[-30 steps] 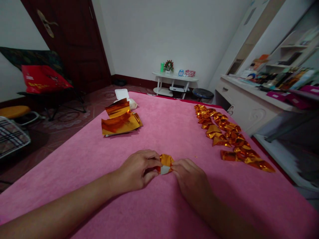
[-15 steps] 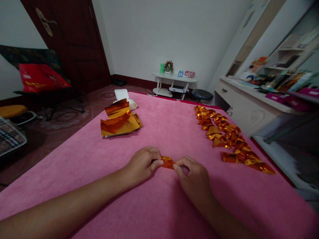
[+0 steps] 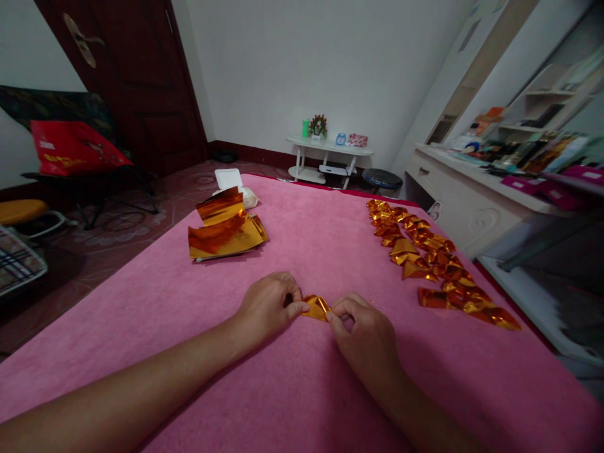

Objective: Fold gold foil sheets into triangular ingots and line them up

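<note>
Between my hands, just over the pink cloth (image 3: 264, 390), is a small folded piece of gold foil paper (image 3: 315, 307). My left hand (image 3: 271, 304) pinches its left end between thumb and fingers. At the right end my right hand (image 3: 361, 327) pinches it the same way. A stack of flat gold foil paper sheets (image 3: 229, 236) lies farther off to the left. Over on the right, several folded gold foil pieces (image 3: 436, 258) lie in rows, shiny and creased.
Behind the sheets stands an open white container (image 3: 229, 178). A white side table (image 3: 330, 148) with a small potted plant (image 3: 318, 126) is by the far wall. A cluttered dresser (image 3: 472, 182) runs along the right; a red bag (image 3: 78, 148) rests on a chair at left.
The foil paper between my hands now shows a brighter, peaked face where it looked flatter and darker. Both hands keep their pinch and have shifted only slightly.
</note>
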Tool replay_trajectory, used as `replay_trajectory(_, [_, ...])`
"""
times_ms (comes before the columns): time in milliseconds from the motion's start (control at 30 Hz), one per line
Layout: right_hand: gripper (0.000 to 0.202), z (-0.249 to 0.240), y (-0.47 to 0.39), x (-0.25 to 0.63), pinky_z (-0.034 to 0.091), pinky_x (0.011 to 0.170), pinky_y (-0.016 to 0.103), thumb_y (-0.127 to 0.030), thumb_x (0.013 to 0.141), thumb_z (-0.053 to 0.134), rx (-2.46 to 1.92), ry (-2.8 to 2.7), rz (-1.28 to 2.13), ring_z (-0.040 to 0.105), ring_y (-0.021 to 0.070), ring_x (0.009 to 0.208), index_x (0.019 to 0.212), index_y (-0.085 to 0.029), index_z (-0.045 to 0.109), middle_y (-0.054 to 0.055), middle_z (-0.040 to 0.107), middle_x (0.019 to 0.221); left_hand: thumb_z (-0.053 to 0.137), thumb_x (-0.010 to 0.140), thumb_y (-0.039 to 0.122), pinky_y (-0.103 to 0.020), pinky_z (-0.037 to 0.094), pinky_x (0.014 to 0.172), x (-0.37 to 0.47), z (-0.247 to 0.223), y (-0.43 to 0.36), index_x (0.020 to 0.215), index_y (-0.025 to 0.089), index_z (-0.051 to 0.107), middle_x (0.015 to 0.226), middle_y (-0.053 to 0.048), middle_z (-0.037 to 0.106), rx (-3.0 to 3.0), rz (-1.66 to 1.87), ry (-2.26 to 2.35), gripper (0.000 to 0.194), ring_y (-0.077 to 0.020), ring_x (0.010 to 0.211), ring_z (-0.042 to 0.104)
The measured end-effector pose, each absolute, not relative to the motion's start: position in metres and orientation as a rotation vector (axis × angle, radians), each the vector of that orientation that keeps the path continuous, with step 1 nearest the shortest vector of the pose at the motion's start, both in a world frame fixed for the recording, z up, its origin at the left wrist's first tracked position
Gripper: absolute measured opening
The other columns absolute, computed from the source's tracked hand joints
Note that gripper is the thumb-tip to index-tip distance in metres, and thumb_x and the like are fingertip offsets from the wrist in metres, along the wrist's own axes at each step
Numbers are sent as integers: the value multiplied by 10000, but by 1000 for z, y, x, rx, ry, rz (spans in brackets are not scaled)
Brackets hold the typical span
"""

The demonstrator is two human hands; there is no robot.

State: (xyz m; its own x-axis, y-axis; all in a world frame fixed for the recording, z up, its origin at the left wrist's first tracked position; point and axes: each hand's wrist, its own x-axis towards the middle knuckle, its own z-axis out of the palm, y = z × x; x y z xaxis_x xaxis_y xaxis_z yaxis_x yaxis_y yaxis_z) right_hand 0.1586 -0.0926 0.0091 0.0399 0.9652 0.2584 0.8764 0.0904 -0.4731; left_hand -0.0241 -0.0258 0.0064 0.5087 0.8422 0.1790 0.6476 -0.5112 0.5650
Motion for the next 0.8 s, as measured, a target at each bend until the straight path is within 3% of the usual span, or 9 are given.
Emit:
replay_trajectory(333, [43,4,-92,160,340,592,237,-209,726,589,-1904,-1776,278,545,132,658,751,-212,554,-26,601,738,600,788,336,-255,387,662,-23,5,-34,686,174,565,753,-26,590,2416,684,1252,195,-156,733,536])
replay_trajectory(500, [228,4,-89,161,351,580,229,-200,715,623,-1892,-1800,287,581,129,668,938,-238,591,-22,636,783,629,762,310,-247,387,649,-25,1,-34,698,173,567,729,-17,591,2401,756,1208,164,-149,708,537])
replay_trajectory(667, [116,4,-91,158,327,541,208,-178,689,635,-1865,-1811,270,559,113,638,792,-228,618,-26,620,753,690,689,375,-237,395,622,-28,-1,-32,881,171,627,762,-16,627,2276,802,1129,287,-146,689,545])
replay_trajectory(800, [8,-4,-97,155,335,540,207,-203,689,612,-1742,-1651,300,523,112,605,695,-207,615,-30,592,689,646,723,351,-229,410,601,-26,-3,-35,792,140,680,733,-37,661,2088,835,1006,225,-143,652,560])
